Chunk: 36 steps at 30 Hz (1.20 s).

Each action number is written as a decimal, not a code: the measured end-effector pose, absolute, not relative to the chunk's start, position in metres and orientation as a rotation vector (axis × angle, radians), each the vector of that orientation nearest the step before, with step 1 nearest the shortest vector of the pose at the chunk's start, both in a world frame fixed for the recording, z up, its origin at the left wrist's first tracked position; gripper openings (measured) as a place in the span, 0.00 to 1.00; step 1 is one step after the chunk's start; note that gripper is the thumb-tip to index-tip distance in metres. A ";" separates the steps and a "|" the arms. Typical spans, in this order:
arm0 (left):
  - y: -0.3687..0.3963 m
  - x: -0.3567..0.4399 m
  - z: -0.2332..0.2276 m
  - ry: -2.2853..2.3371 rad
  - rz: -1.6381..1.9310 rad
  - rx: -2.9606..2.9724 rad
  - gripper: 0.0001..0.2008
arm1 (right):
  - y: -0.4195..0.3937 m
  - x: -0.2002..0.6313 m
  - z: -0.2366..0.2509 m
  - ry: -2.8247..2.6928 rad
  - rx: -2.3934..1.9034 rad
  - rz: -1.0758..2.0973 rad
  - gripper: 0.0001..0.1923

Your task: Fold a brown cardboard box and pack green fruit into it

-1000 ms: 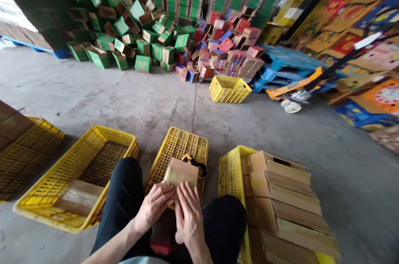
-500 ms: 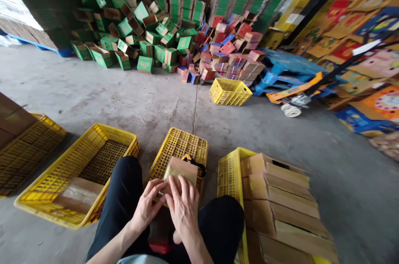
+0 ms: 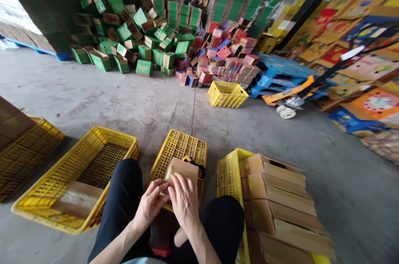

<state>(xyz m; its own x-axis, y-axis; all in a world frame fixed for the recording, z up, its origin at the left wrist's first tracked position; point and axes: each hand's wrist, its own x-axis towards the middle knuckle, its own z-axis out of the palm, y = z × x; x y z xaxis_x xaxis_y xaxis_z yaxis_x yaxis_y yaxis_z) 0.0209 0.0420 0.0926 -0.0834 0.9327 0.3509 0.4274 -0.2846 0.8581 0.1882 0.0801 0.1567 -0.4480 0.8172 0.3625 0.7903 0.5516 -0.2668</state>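
Concrete floor (image 3: 93, 89) spreads wide; an upturned yellow crate (image 3: 181, 149) between the knees serves as a work surface, and the small brown carton (image 3: 183, 169) rests there, left hand (image 3: 151, 205) and right hand (image 3: 184, 201) fingers closed on its near flap

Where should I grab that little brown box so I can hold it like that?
Probably by its near bottom edge, coming from below: the small cardboard box stands tilted up on the upturned yellow crate, and both the left hand and right hand pinch it there.
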 end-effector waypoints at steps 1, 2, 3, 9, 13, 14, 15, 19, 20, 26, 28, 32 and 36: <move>0.042 0.021 0.093 1.474 1.353 1.712 0.15 | 0.081 0.187 0.155 -2.331 -1.308 0.050 0.22; 0.043 0.021 0.094 1.476 1.355 1.722 0.15 | 0.082 0.186 0.154 -2.323 -1.316 0.022 0.22; 0.043 0.022 0.093 1.478 1.356 1.734 0.14 | 0.082 0.184 0.152 -2.312 -1.329 -0.001 0.23; 0.044 0.021 0.091 1.496 1.370 1.788 0.12 | 0.088 0.171 0.150 -2.273 -1.419 -0.096 0.25; 0.043 0.018 0.095 1.464 1.322 1.796 0.13 | 0.090 0.164 0.152 -2.229 -1.460 -0.100 0.25; 0.043 0.017 0.096 1.449 1.307 1.792 0.14 | 0.090 0.163 0.153 -2.217 -1.465 -0.093 0.24; 0.043 0.017 0.097 1.436 1.297 1.781 0.14 | 0.089 0.163 0.153 -2.209 -1.469 -0.085 0.24; 0.049 0.019 0.099 1.451 1.335 1.698 0.18 | 0.090 0.164 0.154 -2.236 -1.498 -0.062 0.22; 0.052 0.020 0.099 1.462 1.354 1.691 0.20 | 0.090 0.165 0.154 -2.253 -1.500 -0.056 0.21; 0.067 0.024 0.099 1.398 1.198 1.920 0.26 | 0.086 0.180 0.156 -2.275 -1.405 0.084 0.19; 0.068 0.022 0.098 1.406 1.126 2.015 0.27 | 0.082 0.192 0.155 -2.255 -1.356 0.110 0.20; 0.069 0.013 0.098 1.474 1.069 2.212 0.28 | 0.073 0.224 0.144 -2.180 -1.348 0.057 0.21; 0.076 0.009 0.108 1.507 0.994 2.374 0.33 | 0.066 0.246 0.130 -2.159 -1.346 0.134 0.38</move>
<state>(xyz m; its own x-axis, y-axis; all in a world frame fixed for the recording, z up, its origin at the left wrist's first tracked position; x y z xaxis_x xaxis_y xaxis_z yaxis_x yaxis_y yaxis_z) 0.0089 0.0759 0.1085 0.2722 0.8522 0.4469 0.7465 -0.4801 0.4607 0.2460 0.0657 0.1299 -0.3187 0.8481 0.4233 0.7894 0.4847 -0.3767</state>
